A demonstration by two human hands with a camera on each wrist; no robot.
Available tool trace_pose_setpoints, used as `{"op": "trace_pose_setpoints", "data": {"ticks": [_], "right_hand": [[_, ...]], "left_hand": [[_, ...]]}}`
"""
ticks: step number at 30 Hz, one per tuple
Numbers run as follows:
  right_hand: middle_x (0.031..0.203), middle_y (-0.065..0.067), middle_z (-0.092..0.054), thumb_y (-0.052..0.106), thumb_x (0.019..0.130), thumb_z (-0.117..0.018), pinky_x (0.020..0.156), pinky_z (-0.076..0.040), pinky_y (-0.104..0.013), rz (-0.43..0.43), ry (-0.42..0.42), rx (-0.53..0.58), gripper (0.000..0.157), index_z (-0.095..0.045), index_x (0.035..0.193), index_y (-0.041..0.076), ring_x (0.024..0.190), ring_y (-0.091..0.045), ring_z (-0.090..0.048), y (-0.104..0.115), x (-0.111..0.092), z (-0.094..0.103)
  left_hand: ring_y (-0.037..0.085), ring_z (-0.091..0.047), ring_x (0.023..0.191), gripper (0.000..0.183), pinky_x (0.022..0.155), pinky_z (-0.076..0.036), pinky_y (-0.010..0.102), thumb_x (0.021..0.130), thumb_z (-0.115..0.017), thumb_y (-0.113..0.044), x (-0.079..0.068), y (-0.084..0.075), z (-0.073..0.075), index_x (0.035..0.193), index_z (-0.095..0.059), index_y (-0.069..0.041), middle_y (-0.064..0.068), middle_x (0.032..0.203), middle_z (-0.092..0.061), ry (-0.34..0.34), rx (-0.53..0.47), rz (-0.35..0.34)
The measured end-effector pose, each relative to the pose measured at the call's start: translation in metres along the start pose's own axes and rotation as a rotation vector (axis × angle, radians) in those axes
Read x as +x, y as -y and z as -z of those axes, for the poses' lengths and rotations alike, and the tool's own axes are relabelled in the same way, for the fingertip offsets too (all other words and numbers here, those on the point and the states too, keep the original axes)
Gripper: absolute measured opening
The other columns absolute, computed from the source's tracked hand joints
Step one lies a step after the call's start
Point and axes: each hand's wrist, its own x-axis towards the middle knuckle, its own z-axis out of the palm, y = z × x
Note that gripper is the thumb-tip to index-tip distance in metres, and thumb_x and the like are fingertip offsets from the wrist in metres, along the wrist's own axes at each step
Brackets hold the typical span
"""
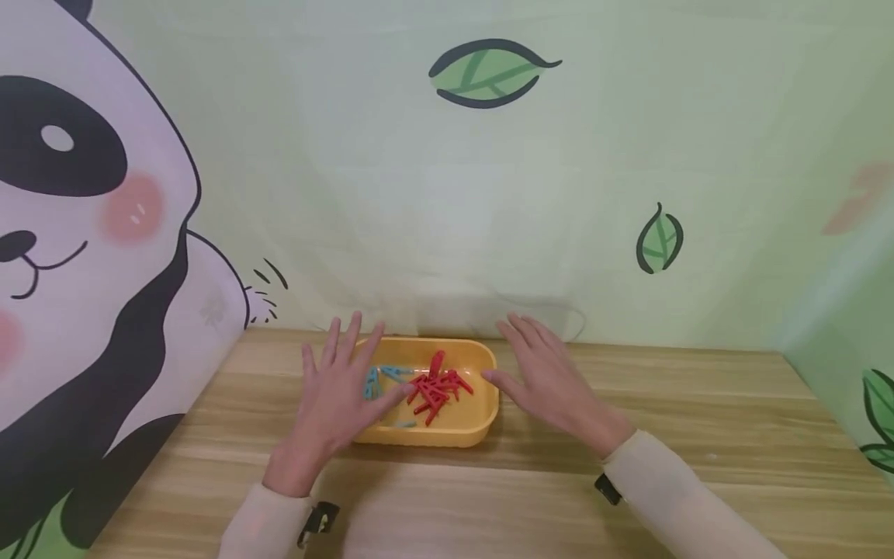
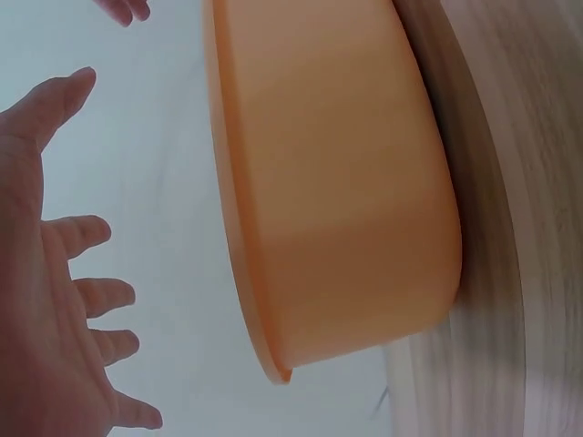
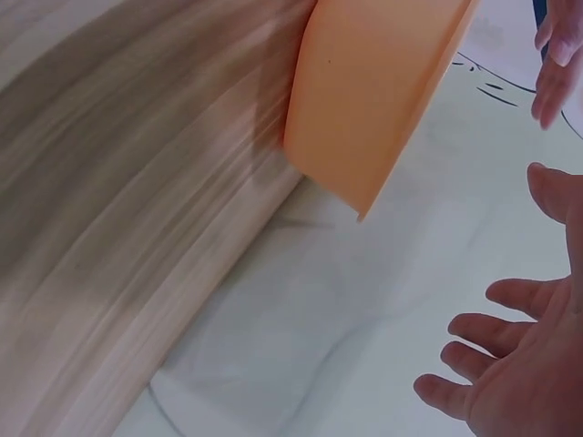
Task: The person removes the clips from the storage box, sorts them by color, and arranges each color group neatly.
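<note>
A yellow plastic basin point(image 1: 426, 437) stands on the wooden table, holding a heap of red clothespins point(image 1: 434, 392) and several blue clothespins point(image 1: 372, 383) at its left end. Over the basin's left side hovers my left hand point(image 1: 340, 400), fingers spread and straight, hiding part of the rim and some blue pieces. My right hand point(image 1: 548, 379) is held in the air just beyond the right end, its fingers extended and empty. In both wrist views the basin's outer wall point(image 2: 337, 182) shows, with each hand apart from it.
The wooden tabletop point(image 1: 628, 466) runs back to a pale green cloth backdrop point(image 1: 391, 194) close behind the basin. A large panda print point(image 1: 140, 264) covers the left side, and leaf prints point(image 1: 489, 74) mark the back. A cloth side wall point(image 1: 838, 310) bounds the right.
</note>
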Motion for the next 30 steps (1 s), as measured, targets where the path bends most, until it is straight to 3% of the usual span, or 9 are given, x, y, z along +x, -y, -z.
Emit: {"op": "trace_pose_setpoints", "data": {"ticks": [11,18,22,30], "right_hand": [[0.168,-0.025,-0.031,0.042,0.104,-0.067,0.124,-0.027,-0.063,0.01,0.061,0.15,0.078,-0.036,0.163,0.0,0.154,-0.045,-0.029,0.003,0.01,-0.007],[0.17,-0.018,-0.032,0.048,0.106,-0.063,0.125,-0.028,-0.059,0.009,0.133,0.243,0.078,-0.035,0.165,0.005,0.155,-0.04,-0.03,0.007,0.016,-0.011],[0.168,-0.016,-0.037,0.049,0.105,-0.064,0.124,-0.031,-0.058,0.004,0.157,0.275,0.078,-0.037,0.164,0.007,0.154,-0.039,-0.034,0.009,0.02,-0.014],[0.157,-0.018,-0.052,0.043,0.102,-0.071,0.121,-0.039,-0.055,0.0,0.168,0.322,0.069,-0.052,0.154,0.002,0.145,-0.038,-0.047,0.011,0.03,-0.022]], "left_hand": [[0.045,-0.01,0.16,0.099,0.124,-0.006,0.073,0.093,-0.075,-0.056,0.001,0.014,0.001,0.167,-0.03,-0.007,0.021,0.174,-0.018,-0.062,-0.081,0.0],[0.049,-0.022,0.156,0.093,0.12,-0.025,0.072,0.096,-0.077,-0.047,-0.002,0.03,-0.002,0.165,-0.033,-0.003,0.022,0.173,-0.021,-0.075,-0.241,0.038],[0.048,-0.022,0.156,0.091,0.119,-0.026,0.073,0.096,-0.078,-0.043,-0.003,0.037,-0.004,0.166,-0.033,-0.005,0.019,0.174,-0.021,-0.079,-0.331,0.087],[0.045,-0.025,0.156,0.087,0.122,-0.026,0.07,0.096,-0.078,-0.042,-0.003,0.049,-0.011,0.163,-0.038,-0.005,0.021,0.171,-0.028,-0.096,-0.414,0.139]]}}
